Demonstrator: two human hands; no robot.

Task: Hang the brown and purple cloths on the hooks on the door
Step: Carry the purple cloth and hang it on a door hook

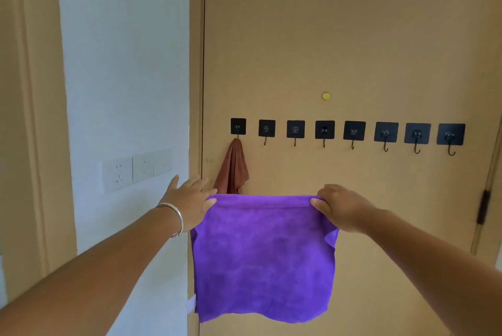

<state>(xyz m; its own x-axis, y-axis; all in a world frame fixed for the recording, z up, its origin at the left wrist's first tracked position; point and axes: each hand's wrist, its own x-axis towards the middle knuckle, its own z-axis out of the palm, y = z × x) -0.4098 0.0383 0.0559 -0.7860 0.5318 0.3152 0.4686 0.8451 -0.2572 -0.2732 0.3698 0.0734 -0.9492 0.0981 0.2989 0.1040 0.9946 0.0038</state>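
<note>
White painted wall (122,63) at centre left, white socket and switch plates (137,169) set side by side on it, tan wooden trim (32,118) at far left, tan door frame (196,63) at right of wall, soft even daylight.

Seven hooks (353,134) free; brown cloth (232,169) occupies leftmost.

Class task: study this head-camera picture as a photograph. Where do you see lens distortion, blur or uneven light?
Head view: wide-angle bending bows the door frame and tilts the hooks at the right; the black hinge at the right edge is smeared; soft, even daylight, no glare; the purple cloth and both hands, left and right, look fairly sharp.
</note>
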